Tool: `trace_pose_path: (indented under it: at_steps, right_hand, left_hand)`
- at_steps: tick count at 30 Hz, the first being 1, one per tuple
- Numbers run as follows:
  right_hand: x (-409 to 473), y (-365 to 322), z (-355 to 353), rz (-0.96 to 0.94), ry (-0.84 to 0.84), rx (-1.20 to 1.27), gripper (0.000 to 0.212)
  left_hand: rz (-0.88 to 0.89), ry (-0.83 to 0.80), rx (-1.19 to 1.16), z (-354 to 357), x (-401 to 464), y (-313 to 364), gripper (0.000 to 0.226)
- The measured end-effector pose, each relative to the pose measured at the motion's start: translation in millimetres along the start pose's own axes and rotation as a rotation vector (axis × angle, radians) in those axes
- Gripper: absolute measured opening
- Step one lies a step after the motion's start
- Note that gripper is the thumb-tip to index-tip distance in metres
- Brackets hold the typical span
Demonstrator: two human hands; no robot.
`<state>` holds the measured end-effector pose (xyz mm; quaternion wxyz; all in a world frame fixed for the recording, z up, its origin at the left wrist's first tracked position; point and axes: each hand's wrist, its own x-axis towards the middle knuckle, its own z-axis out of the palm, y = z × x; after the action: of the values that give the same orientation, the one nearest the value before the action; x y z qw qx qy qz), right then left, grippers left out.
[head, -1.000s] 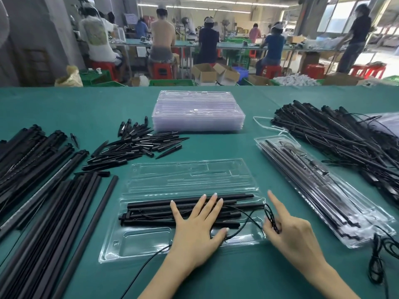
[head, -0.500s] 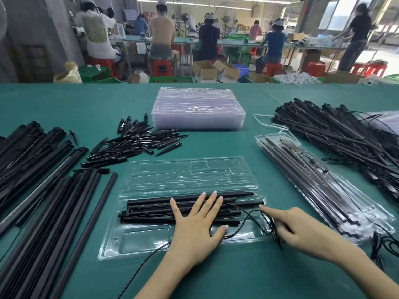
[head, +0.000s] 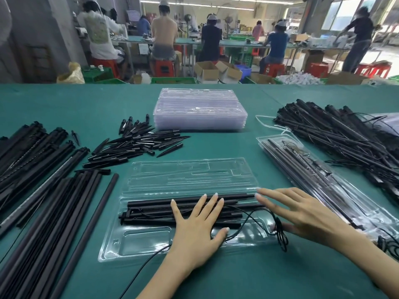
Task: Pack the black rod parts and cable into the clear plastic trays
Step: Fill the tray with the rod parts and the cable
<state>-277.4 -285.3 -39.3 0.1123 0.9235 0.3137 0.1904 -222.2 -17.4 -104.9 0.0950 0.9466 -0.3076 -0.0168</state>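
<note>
On the black rods in the open clear tray, the left hand lies flat, palm down, fingers straight and spread, pressing the bundle into the tray's lower half; nothing gripped. Right hand is just beside it over the tray's right end, fingers straight and apart, tips reaching the far rod's right end near the hinge line; thumb sits low by the tray's right edge, holds nothing as far as I can tell, slightly motion-blurred. Thin black cable loops over the rods between the two hands, passes under the left thumb, and runs off the tray's near edge toward the camera; a small coiled part of it sits at the tray's right end, just beside the right thumb. Tray lid half lies folded back flat on the green table, no parts in it. Right of that, a closed packed tray lies diagonally, rods inside. Further right, a tangled pile of rods with cables. Far centre: stack of unused clear trays. Left of centre: heap of short pointed black spikes. Far left: long black rods laid roughly parallel. Beyond the table, people sit on red stools at other benches, backs to camera.
</note>
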Motion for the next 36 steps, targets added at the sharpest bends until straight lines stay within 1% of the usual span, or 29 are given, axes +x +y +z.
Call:
trace_pose_path:
  at_steps: [2,3,5,7,10,12,17,20,22,26,29,30,31,33,36]
  right_hand:
    - [1.8,-0.4,-4.6,-0.150,0.065,0.058,0.053]
    - [2.3,0.5,-6.4,-0.226,0.068,0.072,0.044]
    - [1.7,5.0,-7.0,-0.324,0.044,0.078,0.040]
    - [1.1,9.6,-5.9,-0.329,-0.006,0.104,0.038]
    - [2.3,8.3,-1.7,-0.259,-0.098,0.243,0.036]
    - [5.0,2.6,1.5,-0.156,-0.140,0.353,0.037]
    - [7.9,-12.0,14.7,0.058,-0.070,0.555,0.020]
    - [11.8,-20.7,28.1,0.303,-0.016,0.778,0.020]
    - [16.8,-25.7,38.3,0.403,0.004,0.824,0.014]
    - [21.5,-35.3,44.5,0.386,0.006,0.721,0.005]
    - [15.5,-41.5,41.3,0.390,0.039,0.517,0.007]
    - [12.6,-43.2,41.0,0.367,0.053,0.475,0.004]
    - [9.8,-44.7,41.2,0.343,0.060,0.467,0.005]
    - [5.6,-47.0,43.2,0.330,0.068,0.517,0.019]
    - [4.7,-47.8,45.3,0.331,0.084,0.589,0.020]
  left_hand:
    - [0.001,-0.004,-0.006,-0.2,-0.3,0.4,0.063]
    - [0.000,-0.004,-0.007,-0.4,-0.6,0.2,0.063]
    - [0.000,-0.004,-0.006,-0.4,-0.8,-0.4,0.063]
    - [0.000,-0.005,-0.008,-0.1,-0.8,-0.7,0.063]
    - [0.000,-0.008,-0.012,0.0,-0.5,-0.6,0.063]
    - [0.000,-0.010,-0.009,0.1,-0.4,-0.9,0.063]
    - [-0.003,-0.007,-0.016,0.6,-0.8,0.2,0.063]
    - [-0.005,0.000,-0.024,1.0,-0.6,0.2,0.062]
    - [-0.007,0.001,-0.026,0.5,0.3,0.1,0.062]
    - [-0.012,-0.001,-0.026,-1.1,-0.2,0.5,0.061]
    - [-0.014,-0.002,-0.066,-2.4,-1.8,1.4,0.057]
    - [-0.018,0.000,-0.075,-2.6,-1.7,1.6,0.055]
    - [-0.024,0.000,-0.077,-2.7,-1.4,1.8,0.053]
    - [-0.039,-0.006,-0.067,-3.2,0.3,2.0,0.049]
    - [-0.063,-0.012,-0.049,-2.9,3.0,2.8,0.048]
